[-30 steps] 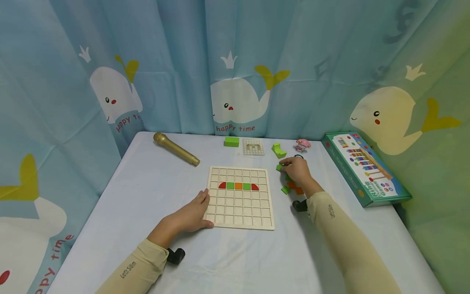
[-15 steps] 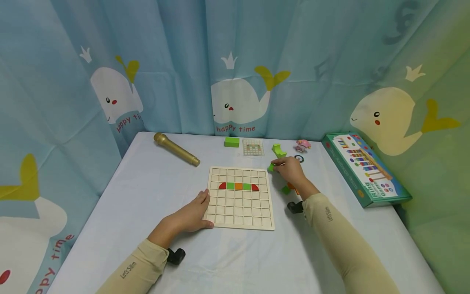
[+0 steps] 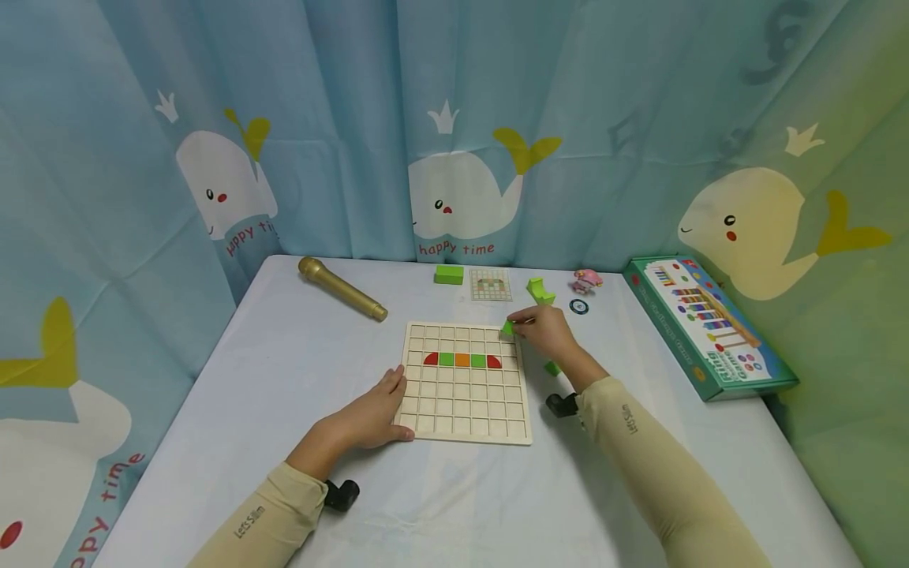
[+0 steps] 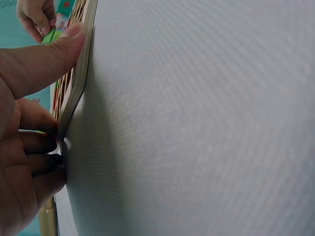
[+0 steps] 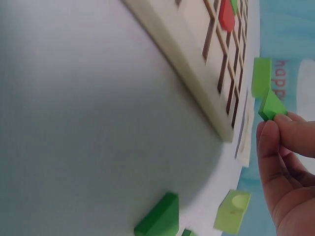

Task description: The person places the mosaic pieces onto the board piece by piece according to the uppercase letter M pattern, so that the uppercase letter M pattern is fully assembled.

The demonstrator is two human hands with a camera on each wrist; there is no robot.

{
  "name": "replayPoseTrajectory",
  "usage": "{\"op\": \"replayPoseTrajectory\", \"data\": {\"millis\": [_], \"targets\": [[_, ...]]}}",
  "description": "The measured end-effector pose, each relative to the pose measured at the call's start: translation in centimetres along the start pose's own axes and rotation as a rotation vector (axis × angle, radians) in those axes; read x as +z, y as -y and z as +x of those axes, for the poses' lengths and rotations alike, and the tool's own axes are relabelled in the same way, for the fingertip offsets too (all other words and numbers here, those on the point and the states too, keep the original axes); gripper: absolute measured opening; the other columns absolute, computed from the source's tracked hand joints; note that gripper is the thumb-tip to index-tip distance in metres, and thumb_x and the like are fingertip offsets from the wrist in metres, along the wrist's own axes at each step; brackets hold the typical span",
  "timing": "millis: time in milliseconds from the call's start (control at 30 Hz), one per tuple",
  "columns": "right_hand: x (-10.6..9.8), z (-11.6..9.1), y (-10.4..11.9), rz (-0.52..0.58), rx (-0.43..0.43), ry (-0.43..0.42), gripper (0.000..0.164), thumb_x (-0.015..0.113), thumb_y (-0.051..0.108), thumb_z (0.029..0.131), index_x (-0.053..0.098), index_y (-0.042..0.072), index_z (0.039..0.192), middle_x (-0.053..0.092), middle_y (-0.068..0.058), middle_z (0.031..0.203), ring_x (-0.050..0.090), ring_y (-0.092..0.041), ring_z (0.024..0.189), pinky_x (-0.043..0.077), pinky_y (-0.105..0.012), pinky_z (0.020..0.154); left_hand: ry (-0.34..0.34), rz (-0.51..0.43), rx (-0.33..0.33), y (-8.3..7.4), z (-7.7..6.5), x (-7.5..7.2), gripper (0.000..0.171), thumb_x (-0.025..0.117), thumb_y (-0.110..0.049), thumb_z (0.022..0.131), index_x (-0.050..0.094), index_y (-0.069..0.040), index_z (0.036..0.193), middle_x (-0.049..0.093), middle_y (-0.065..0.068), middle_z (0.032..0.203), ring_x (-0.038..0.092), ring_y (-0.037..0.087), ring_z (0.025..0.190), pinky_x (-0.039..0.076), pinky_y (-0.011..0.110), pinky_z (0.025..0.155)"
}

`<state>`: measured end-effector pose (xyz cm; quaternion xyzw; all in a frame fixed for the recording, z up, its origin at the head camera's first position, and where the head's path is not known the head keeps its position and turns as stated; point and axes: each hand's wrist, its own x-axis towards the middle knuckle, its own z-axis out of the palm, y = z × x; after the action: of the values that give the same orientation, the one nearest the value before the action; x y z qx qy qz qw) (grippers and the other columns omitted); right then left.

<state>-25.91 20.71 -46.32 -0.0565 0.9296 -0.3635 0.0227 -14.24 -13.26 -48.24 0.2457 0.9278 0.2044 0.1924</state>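
My right hand (image 3: 548, 330) pinches a small green triangular block (image 5: 272, 104) between thumb and fingertips, held over the far right corner of the wooden grid board (image 3: 461, 406). A row of inlaid pieces crosses the board's upper part: an orange square (image 3: 462, 360) in the middle, green squares beside it, a red rounded piece (image 3: 431, 360) at each end. At the board's near left corner rests my left hand (image 3: 369, 412), its straight thumb (image 4: 54, 54) along the front edge and its fingers against the left side. Another green triangular block (image 5: 160, 216) lies on the table right of the board.
Behind the board are a green rectangular block (image 3: 449, 274), a pattern card (image 3: 490, 285), a light green curved block (image 3: 540, 292), a pink figurine (image 3: 586, 281) and a small round disc (image 3: 578, 306). A gold microphone (image 3: 342, 289) lies left, a game box (image 3: 710, 327) right.
My right hand has carried the green triangular block leftward from beside the board to over its far right corner. The disc has come into view; the orange pieces are now hidden. My left hand stays put.
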Motion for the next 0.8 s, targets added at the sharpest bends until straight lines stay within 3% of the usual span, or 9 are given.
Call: {"op": "replayPoseTrajectory", "data": {"millis": [533, 800], "targets": [[2.3, -0.4, 2.3, 0.041, -0.018, 0.103, 0.019, 0.07, 0.007, 0.095, 0.078, 0.004, 0.112, 0.073, -0.015, 0.11, 0.07, -0.024, 0.09, 0.056, -0.034, 0.07, 0.005, 0.004, -0.001, 0.0, 0.0, -0.1, 0.096, 0.075, -0.04, 0.09, 0.024, 0.01, 0.155, 0.009, 0.021, 0.166, 0.009, 0.035, 0.153, 0.021, 0.045, 0.12], [3.2, -0.9, 3.4, 0.016, -0.069, 0.108, 0.017, 0.07, 0.007, 0.095, 0.079, 0.005, 0.11, 0.074, -0.013, 0.11, 0.07, -0.022, 0.092, 0.057, -0.034, 0.074, 0.008, 0.008, 0.003, 0.0, 0.0, -0.2, 0.096, 0.075, -0.04, 0.091, 0.024, 0.011, 0.154, 0.008, 0.021, 0.166, 0.009, 0.035, 0.153, 0.021, 0.045, 0.12]]}}
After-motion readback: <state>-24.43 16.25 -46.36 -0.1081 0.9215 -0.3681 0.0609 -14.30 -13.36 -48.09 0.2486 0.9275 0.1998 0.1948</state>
